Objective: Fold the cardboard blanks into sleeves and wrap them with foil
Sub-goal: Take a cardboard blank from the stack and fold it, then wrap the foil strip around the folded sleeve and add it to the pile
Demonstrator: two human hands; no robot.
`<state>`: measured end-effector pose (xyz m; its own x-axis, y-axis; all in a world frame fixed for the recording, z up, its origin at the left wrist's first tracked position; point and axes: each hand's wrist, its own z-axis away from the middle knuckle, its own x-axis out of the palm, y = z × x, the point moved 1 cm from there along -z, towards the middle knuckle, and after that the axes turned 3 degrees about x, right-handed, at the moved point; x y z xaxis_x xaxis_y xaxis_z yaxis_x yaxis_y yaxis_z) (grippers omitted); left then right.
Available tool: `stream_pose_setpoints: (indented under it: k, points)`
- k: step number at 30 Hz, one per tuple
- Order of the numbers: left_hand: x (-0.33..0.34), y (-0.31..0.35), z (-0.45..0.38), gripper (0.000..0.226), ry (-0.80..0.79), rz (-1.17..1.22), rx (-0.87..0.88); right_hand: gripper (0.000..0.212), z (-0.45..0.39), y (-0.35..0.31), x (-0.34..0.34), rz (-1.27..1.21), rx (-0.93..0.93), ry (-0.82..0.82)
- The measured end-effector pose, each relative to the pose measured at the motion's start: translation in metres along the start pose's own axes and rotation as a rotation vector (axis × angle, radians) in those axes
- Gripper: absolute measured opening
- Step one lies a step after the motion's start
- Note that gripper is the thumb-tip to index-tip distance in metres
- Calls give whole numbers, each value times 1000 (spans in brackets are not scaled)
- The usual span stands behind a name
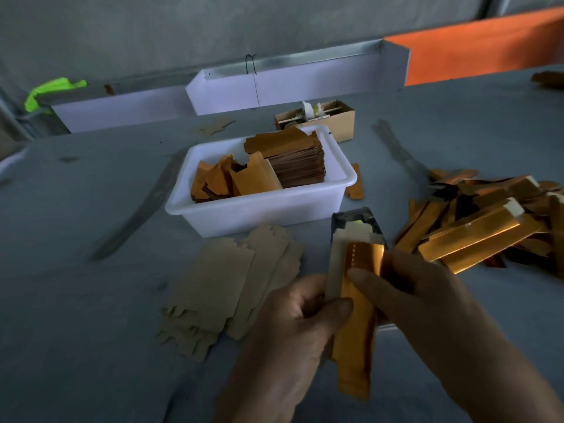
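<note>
We hold the folded pale cardboard sleeve [335,264] at near centre, above the grey worktop [91,300]: left hand [290,325] gripping it, right hand [406,288] pinching copper foil strip [357,315] onto it. If our fingers slacken, the foil could skew or crease.

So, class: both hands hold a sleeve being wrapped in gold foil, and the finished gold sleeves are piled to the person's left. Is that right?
Not quite. The head view shows the finished gold sleeves piled to the person's right. The left hand and right hand do hold the sleeve.
</note>
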<state>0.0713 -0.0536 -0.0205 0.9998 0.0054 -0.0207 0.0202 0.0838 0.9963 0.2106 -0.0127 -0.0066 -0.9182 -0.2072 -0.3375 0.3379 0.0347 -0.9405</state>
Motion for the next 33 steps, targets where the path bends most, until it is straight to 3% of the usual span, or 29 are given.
stream_pose_setpoints:
  k: [2,8,14,19,21,23,27,30,32,33]
  points:
    - [2,0,0,20,75,-8,-23,34,-1,3,2,-84,21,-24]
    - [9,-3,2,4,367,-183,126,16,-4,9,7,-195,33,33]
    - [28,-5,4,20,623,-498,377,17,-6,14,12,-185,16,148]
    - [37,-8,5,66,518,-1116,444,21,-4,14,17,-192,22,176]
    - [41,-9,4,66,548,-1223,451,22,-5,13,17,-200,41,167]
    - [46,-11,3,52,557,-1280,452,23,-5,13,16,-230,73,144]
    - [53,-13,4,50,510,-1264,423,54,-4,7,13,-214,74,80]
    - [50,-12,5,33,476,-1124,519,37,-8,2,8,-116,30,141]
    - [45,-7,5,30,499,-846,487,23,-12,2,4,-127,31,156]
    - [42,-4,5,23,497,-641,392,23,-13,2,2,-159,43,134]
